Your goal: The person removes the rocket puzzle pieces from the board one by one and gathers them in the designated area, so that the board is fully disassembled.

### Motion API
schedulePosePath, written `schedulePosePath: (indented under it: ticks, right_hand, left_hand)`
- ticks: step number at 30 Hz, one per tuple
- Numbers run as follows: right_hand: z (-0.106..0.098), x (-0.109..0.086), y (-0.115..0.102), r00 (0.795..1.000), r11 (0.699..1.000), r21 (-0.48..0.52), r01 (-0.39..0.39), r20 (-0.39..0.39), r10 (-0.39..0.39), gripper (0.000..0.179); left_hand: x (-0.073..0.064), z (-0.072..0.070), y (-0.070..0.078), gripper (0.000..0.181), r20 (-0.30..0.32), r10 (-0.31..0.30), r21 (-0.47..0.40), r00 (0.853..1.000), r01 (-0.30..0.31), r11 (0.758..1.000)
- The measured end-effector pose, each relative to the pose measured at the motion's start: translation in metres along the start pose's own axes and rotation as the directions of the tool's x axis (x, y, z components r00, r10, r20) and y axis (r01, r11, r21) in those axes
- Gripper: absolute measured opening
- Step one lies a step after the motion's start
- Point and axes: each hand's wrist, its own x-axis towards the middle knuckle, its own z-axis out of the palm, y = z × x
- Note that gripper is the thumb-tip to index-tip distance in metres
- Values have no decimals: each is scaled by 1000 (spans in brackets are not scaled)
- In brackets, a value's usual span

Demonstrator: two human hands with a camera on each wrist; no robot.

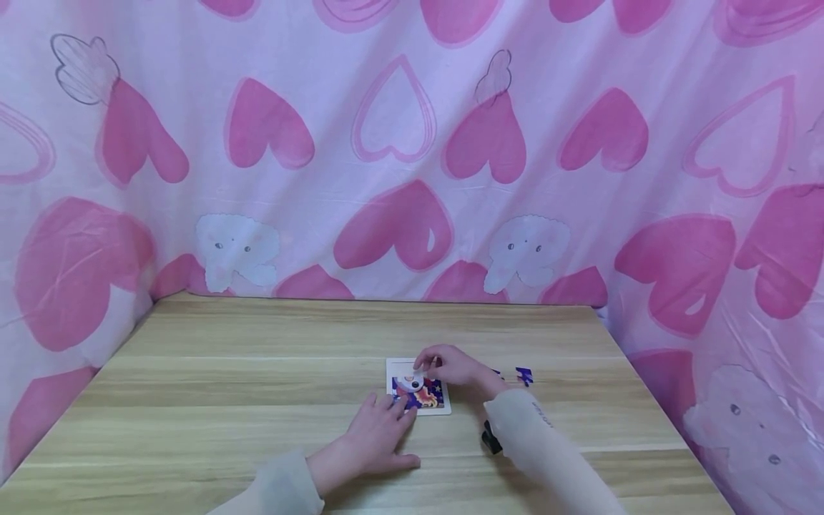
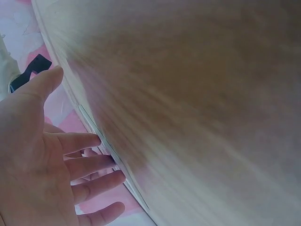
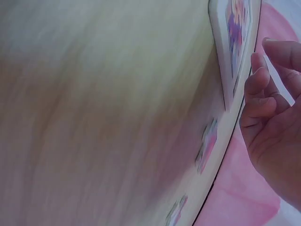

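Observation:
A jigsaw puzzle in a white-bordered tray (image 1: 444, 411) lies on the table, with a dark blue, orange and white picture (image 1: 428, 398) partly assembled in it. My left hand (image 1: 378, 438) rests palm down at its near left corner, fingers spread and fingertips over the lower edge. Above the tray's far right part, my right hand (image 1: 450, 365) has loosely bent fingers, fingertips right at the white part of the picture. The right wrist view shows these bent fingers (image 3: 258, 82) with nothing visible between them. The right hand hides some of the tray.
To the right of the tray, one loose puzzle piece (image 1: 524, 375) lies on the wooden table (image 1: 257, 400); another piece (image 1: 498, 373) shows partly behind the right wrist. A black device (image 1: 491, 438) sits by the right sleeve. A pink heart-patterned curtain (image 1: 386, 214) surrounds the table.

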Motion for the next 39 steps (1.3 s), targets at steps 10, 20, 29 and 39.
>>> schedulePosePath:
  ticks: [10,20,29,39]
  right_hand:
    - [9,10,-7,1000,996,-86,-8,15,9,22]
    - [14,13,-12,998,993,-105,-57,28,61,22]
    - [16,19,-15,988,989,-25,-143,58,144,15]
    - [17,19,-15,992,992,52,-114,51,111,4]
  left_hand:
    - [1,2,-1,78,-29,13,17,999,-12,1000]
    - [1,3,-1,78,-32,19,22,999,-18,1000]
    - [0,1,-2,77,-35,19,5,999,-19,1000]
    - [0,-1,-2,77,-45,24,8,999,-24,1000]
